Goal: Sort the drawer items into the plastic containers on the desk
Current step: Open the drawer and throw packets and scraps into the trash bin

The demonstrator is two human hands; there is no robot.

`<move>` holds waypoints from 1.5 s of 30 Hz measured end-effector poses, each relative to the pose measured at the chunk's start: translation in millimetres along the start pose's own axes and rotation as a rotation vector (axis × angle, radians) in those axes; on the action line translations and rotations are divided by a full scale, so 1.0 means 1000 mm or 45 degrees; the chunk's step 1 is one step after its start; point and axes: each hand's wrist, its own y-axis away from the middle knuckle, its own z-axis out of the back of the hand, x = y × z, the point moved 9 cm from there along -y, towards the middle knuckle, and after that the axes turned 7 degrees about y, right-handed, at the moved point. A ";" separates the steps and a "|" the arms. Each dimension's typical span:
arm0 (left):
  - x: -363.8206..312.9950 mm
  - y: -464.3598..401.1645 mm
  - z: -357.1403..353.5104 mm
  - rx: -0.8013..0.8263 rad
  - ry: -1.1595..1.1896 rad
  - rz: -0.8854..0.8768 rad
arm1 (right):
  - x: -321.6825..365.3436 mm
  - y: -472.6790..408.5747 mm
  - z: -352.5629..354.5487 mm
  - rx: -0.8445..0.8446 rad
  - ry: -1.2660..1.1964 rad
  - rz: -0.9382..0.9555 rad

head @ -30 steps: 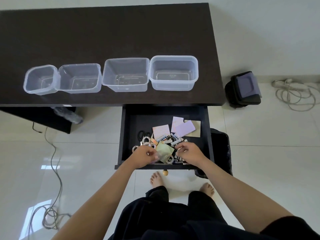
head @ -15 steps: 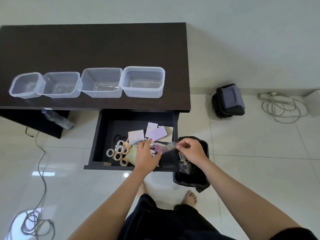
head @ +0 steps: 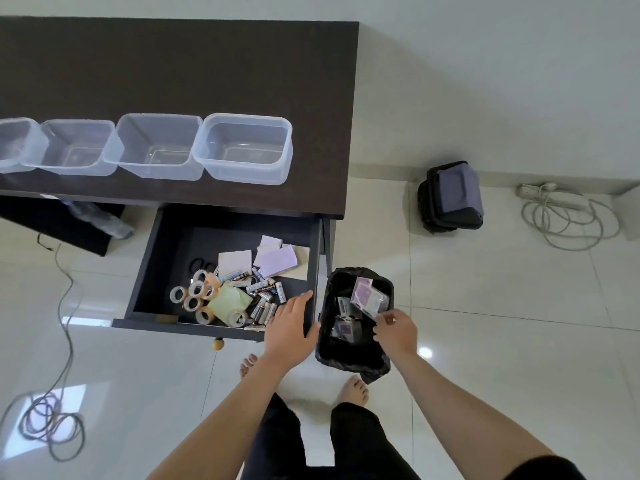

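Black-lined bin (head: pixel 349 358) on pale floor tiles: the right hand (head: pixel 396 332) hovers over it, fingertips pinching a clear plastic wrapper (head: pixel 369 299). Beside it, the left hand (head: pixel 289 327) rests flat, fingers relaxed, on the open drawer (head: pixel 166 258) corner. Tape rolls (head: pixel 194 297), batteries (head: pixel 265 299) and notepads (head: pixel 275 259) lie inside. Beyond, four clear containers (head: pixel 242 148) line the dark desk (head: pixel 207 71).

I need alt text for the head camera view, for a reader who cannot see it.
A person's right hand holds a clear wrapper over a black bin beside the open drawer; the left hand rests on the drawer's corner. Four plastic containers stand on the desk.
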 end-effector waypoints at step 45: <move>0.212 -0.062 0.167 -0.114 0.268 0.415 | 0.233 0.089 -0.224 0.352 0.332 0.701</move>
